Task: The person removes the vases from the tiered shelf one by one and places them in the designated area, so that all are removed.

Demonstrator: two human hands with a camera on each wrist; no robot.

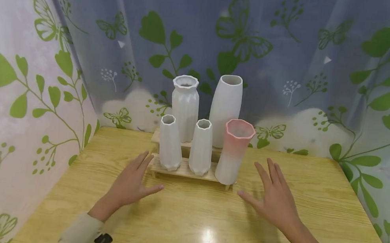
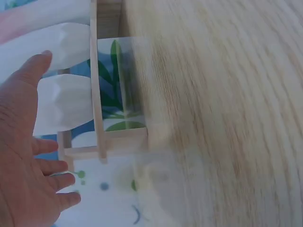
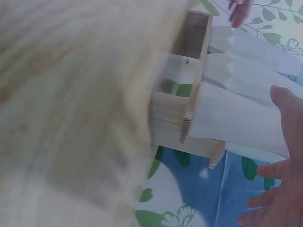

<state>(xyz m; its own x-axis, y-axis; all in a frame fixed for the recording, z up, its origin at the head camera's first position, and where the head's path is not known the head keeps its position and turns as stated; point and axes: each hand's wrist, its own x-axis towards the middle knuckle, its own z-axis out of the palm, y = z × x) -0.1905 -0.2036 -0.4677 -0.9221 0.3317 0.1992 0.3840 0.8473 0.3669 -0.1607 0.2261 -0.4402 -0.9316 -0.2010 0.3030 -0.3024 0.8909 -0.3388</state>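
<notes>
A two-step wooden stand (image 1: 182, 171) holds several vases. On its lower step are two slim white vases (image 1: 170, 146) and a pink-and-white vase (image 1: 231, 157) at the right end, leaning slightly outward. Behind them on the upper step stand a white vase with a ruffled rim (image 1: 185, 108) and a taller smooth white vase (image 1: 226, 105). My left hand (image 1: 129, 184) is spread at the stand's left end, fingertips near its lower step. To the right of the pink-and-white vase, my right hand (image 1: 274, 197) is spread too, apart from the vase. Both palms hold nothing.
The stand rests on a wood-grain table (image 1: 185, 215) close to its back edge. A blue curtain (image 1: 205, 27) with green leaves and butterflies hangs behind, and similar patterned cloth (image 1: 20, 119) lines the left side.
</notes>
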